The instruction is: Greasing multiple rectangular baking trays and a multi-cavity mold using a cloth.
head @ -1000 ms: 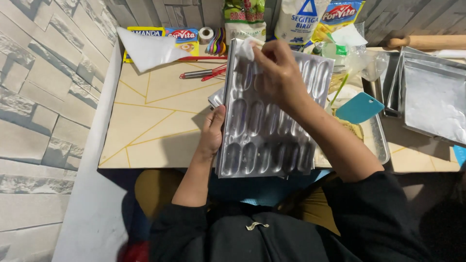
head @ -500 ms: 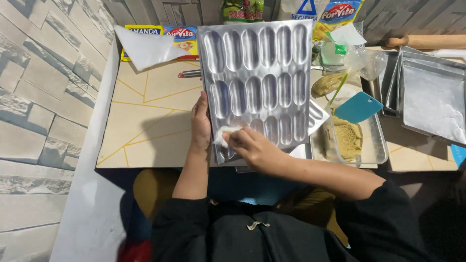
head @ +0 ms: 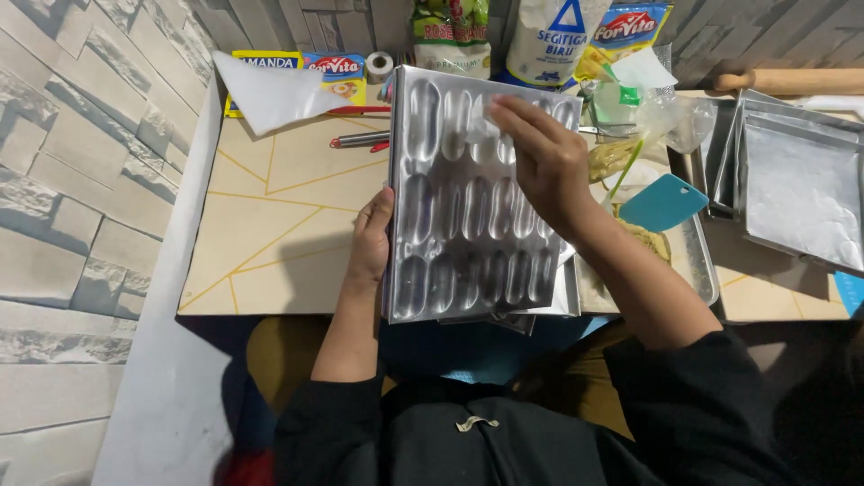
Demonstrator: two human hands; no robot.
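A shiny metal baking mould (head: 450, 216) with rows of long oval hollows is held tilted up over the near edge of the table. My left hand (head: 369, 238) grips its left edge, thumb on the front. My right hand (head: 535, 162) presses a small white piece of paper or cloth (head: 480, 126) against the upper hollows of the mould. More metal trays (head: 558, 301) lie stacked under the mould.
Right of the mould are a metal tray (head: 697, 270) with dough scraps, a teal scraper (head: 663, 202) and lined square tins (head: 796, 184). Food packets (head: 562, 36), a tape roll (head: 378, 65), white paper (head: 270, 90), red pens (head: 360, 139) and a rolling pin (head: 792, 81) stand at the back.
My right hand moved from the mould's top down to its lower left half, then back up to the top rows, wiping with the white piece. The mould stays held by my left hand.
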